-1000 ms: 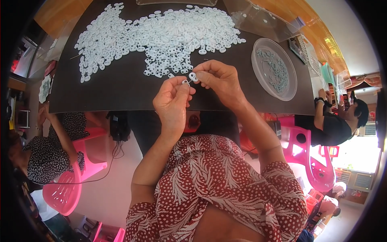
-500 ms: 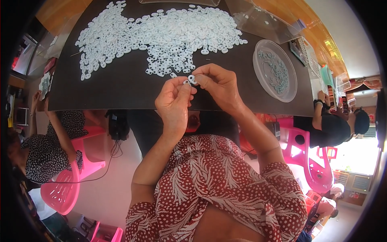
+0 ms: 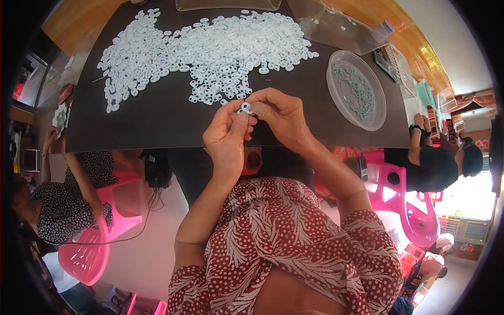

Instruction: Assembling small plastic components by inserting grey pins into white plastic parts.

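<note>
Just in front of my chest, over the near edge of the dark table (image 3: 168, 126), both hands meet at small white plastic pieces with holes (image 3: 245, 107). My left hand (image 3: 224, 137) pinches one piece between thumb and forefinger, its other fingers curled. From the right, my right hand (image 3: 284, 116) is also closed, its thumb and forefinger pressed on a piece touching the left one. How the pieces fit together is too small to tell. Right beyond my fingertips lies a cluster of white two-holed pieces (image 3: 218, 82), joining a large heap of white oval links (image 3: 236, 44).
A round clear tub (image 3: 380, 86) with small greyish-green parts (image 3: 361, 97) stands at the right. Behind it are a clear plastic bin (image 3: 336, 34) and a white perforated basket (image 3: 401, 68). Other people sit at left (image 3: 73, 194) and right (image 3: 430, 163), near pink chairs (image 3: 86, 257).
The white pieces at my fingertips have come closer together, my right fingers moving slightly left toward my left hand. The whole view has shifted a little.
</note>
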`<state>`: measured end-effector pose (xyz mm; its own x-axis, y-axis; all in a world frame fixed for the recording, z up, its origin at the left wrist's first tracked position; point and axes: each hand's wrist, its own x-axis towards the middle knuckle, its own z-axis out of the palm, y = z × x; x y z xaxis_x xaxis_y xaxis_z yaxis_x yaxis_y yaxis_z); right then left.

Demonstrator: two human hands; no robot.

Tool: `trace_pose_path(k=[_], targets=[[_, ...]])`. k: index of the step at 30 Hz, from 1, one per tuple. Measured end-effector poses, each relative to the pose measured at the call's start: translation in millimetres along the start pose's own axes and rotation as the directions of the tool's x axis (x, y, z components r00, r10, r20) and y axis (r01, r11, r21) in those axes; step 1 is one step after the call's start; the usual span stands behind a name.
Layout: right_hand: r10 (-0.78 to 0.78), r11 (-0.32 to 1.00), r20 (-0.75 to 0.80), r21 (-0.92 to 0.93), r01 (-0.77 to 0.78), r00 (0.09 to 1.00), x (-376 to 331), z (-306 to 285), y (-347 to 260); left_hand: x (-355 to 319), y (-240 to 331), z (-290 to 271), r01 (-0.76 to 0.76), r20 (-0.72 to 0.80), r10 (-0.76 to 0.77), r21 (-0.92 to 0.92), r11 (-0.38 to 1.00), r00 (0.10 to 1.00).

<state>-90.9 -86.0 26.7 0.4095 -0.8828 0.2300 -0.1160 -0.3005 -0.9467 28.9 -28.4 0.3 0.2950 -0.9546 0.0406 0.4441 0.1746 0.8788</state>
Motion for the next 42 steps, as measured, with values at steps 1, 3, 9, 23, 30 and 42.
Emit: trace_pose_path(k=[1, 3, 9, 23, 30, 42], targets=[[-0.001, 1.000, 0.003, 0.016, 0.001, 1.000, -0.9, 0.7, -1.0, 0.1, -0.2, 0.5, -0.004, -0.002, 0.004, -0.008, 1.000, 1.000], [-0.003, 0.999, 0.003, 0.032, 0.002, 1.000, -2.0, 0.7, -2.9, 0.5, -0.9, 1.0, -0.008, -0.001, 0.008, -0.014, 1.000, 1.000], [-0.014, 0.994, 0.004, 0.111, 0.013, 1.000, -5.3, 0.8, -3.3, 2.3, -1.3, 2.8, -0.015, -0.011, 0.014, -0.071, 0.997, 1.000], [-0.538, 0.731, 0.014, -0.491, 0.474, 0.843, -3.3, 1.6, -4.7, 1.7, 11.7, 12.3, 0.113, -0.116, -0.135, -0.184, 0.977, 0.984], [-0.557, 0.725, 0.005, -0.485, 0.489, 0.830, -4.7, -1.8, 0.2, 1.7, 10.1, 9.3, 0.080, -0.104, -0.085, -0.055, 0.995, 0.991], [-0.503, 0.800, -0.035, -0.398, 0.449, 0.864, -9.3, -2.8, 0.0, 3.9, 15.6, 1.8, -0.009, -0.010, 0.010, 0.103, 0.995, 1.000]])
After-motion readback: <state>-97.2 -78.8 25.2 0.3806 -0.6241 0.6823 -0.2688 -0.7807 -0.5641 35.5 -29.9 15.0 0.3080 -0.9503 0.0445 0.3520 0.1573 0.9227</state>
